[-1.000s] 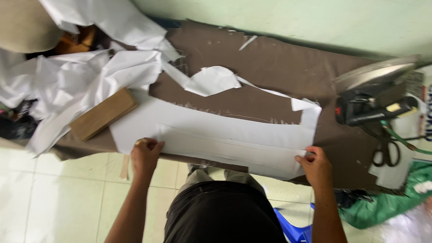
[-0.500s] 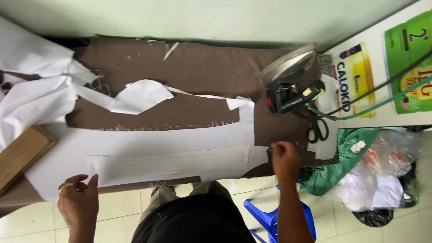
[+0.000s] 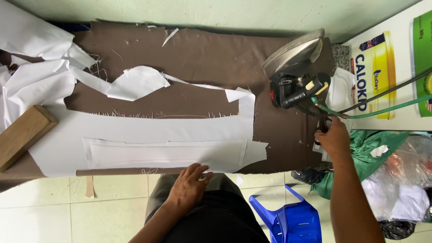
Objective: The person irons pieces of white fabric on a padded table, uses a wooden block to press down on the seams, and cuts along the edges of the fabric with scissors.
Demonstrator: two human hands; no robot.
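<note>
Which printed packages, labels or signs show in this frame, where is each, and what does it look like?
Yellow printed panel: far right, on a white surface beyond the iron; tall rectangle, yellow with blue lettering and a small dark emblem.
Green printed panel: top right corner, beside the yellow one; rectangular, bright green with yellow and white markings, crossed by a black cable and a green hose.
No screens in view.

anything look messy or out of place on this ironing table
The brown cloth has frayed, threadbare edges, and cut white fabric scraps lie loose across it. The steam iron rests tipped on its side at the right end.
</note>
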